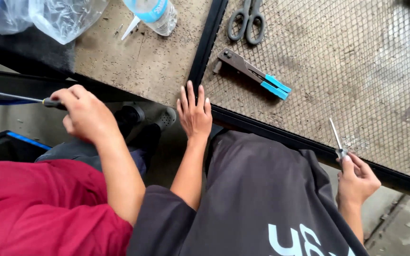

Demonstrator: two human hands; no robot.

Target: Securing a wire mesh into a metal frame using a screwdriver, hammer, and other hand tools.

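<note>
The black window-screen frame (281, 135) lies on the workbench (138, 57), its wire mesh (357, 61) already spread across it. Your left hand (194, 114) rests flat and open on the frame's corner. Your right hand (357, 179), at the frame's near rail, grips a slim screwdriver (336, 137). A hand riveter (252, 73) and scissors (246, 21) lie idle inside the frame, so the fastening looks unfinished.

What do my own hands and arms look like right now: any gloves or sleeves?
Both are bare: no gloves, and no watch or rings show. The left hand and right hand come out of a dark grey short-sleeved shirt with pale lettering. The arm in a red sleeve belongs to a co-worker.
</note>
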